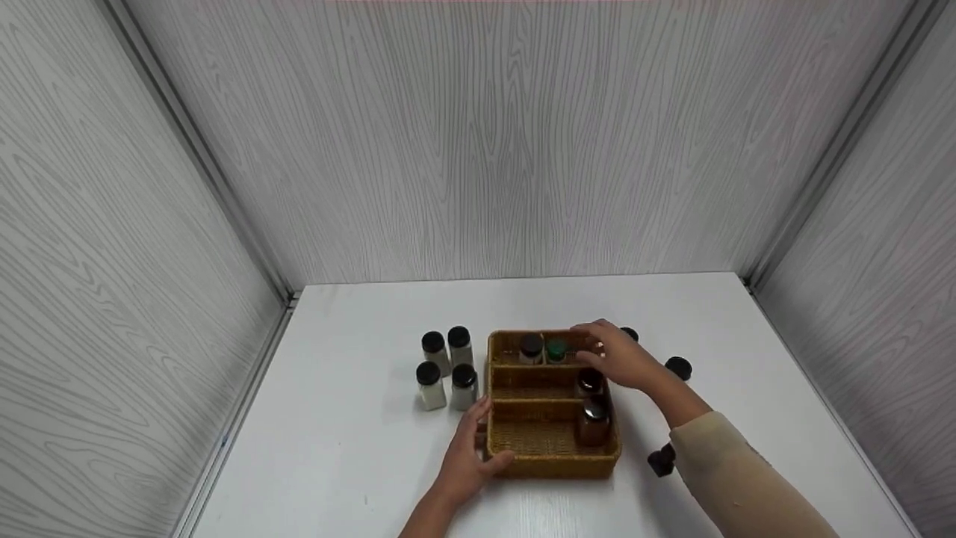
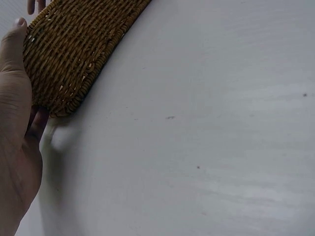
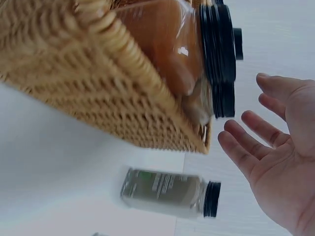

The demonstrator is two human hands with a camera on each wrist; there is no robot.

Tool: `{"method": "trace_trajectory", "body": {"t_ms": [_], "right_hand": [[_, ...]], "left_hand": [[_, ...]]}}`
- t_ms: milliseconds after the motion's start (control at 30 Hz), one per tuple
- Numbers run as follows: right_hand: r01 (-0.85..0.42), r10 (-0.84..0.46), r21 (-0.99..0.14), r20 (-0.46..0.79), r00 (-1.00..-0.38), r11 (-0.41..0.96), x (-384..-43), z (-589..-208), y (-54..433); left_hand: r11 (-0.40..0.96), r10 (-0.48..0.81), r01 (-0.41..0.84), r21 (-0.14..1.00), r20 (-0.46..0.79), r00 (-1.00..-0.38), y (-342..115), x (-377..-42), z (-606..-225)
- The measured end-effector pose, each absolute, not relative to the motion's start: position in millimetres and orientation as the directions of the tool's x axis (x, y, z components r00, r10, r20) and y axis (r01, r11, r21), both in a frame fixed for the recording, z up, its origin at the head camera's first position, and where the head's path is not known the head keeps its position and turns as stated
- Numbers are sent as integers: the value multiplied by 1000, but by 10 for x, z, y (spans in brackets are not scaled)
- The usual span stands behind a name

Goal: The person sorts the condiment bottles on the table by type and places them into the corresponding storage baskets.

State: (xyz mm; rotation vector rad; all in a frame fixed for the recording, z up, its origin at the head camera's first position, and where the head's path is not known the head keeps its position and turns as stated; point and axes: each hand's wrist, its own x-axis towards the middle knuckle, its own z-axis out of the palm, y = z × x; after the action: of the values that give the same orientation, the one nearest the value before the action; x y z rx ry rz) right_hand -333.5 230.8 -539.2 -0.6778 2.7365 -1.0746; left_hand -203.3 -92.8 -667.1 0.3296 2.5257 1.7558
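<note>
A three-compartment wicker basket [image 1: 553, 468] sits on the white table. At its front left corner my left hand [image 1: 467, 463] grips the wall, thumb on the front and fingers around the left side; the left wrist view shows the woven wall [image 2: 74, 49] against that hand. My right hand [image 1: 624, 359] hovers over the back right corner, fingers spread, holding nothing in the right wrist view. Under it, the back compartment holds a dark-capped jar [image 1: 531, 350] and a green-capped jar [image 1: 556, 351]. A dark-lidded jar [image 1: 589, 382] stands in the middle compartment, a reddish-brown jar [image 1: 594, 427] in the front one.
Several black-capped jars [image 1: 431, 388] stand left of the basket. To its right are more black caps, one by the right forearm [image 1: 678, 368] and a dark pair [image 1: 661, 462] by the sleeve. A clear black-capped bottle [image 3: 165, 191] shows beside the basket. Grey panels surround the table.
</note>
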Motion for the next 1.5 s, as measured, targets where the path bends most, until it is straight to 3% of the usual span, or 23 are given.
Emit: {"method": "trace_trajectory", "body": {"t_ms": [200, 533, 967, 1267, 1500], "right_hand": [[-329, -413, -694, 50, -909, 640, -3271, -5371, 2557], [-343, -320, -681, 166, -933, 647, -3227, -5410, 3007], [-197, -197, -710, 83, -977, 677, -3039, -5659, 3585], [-155, -124, -731, 97, -988, 665, -2983, -5868, 3648], [-49, -40, -767, 30, -999, 639, -2958, -5994, 3620]], "left_hand": [[353, 214, 166, 921, 94, -972, -903, -2033, -6690], [346, 207, 178, 921, 110, -972, -916, -2051, -6705], [325, 200, 160, 932, 98, -975, -915, -2065, -6723], [335, 187, 160, 928, 101, -977, -904, -2065, -6701], [343, 181, 155, 926, 97, -979, -916, -2091, -6711]]}}
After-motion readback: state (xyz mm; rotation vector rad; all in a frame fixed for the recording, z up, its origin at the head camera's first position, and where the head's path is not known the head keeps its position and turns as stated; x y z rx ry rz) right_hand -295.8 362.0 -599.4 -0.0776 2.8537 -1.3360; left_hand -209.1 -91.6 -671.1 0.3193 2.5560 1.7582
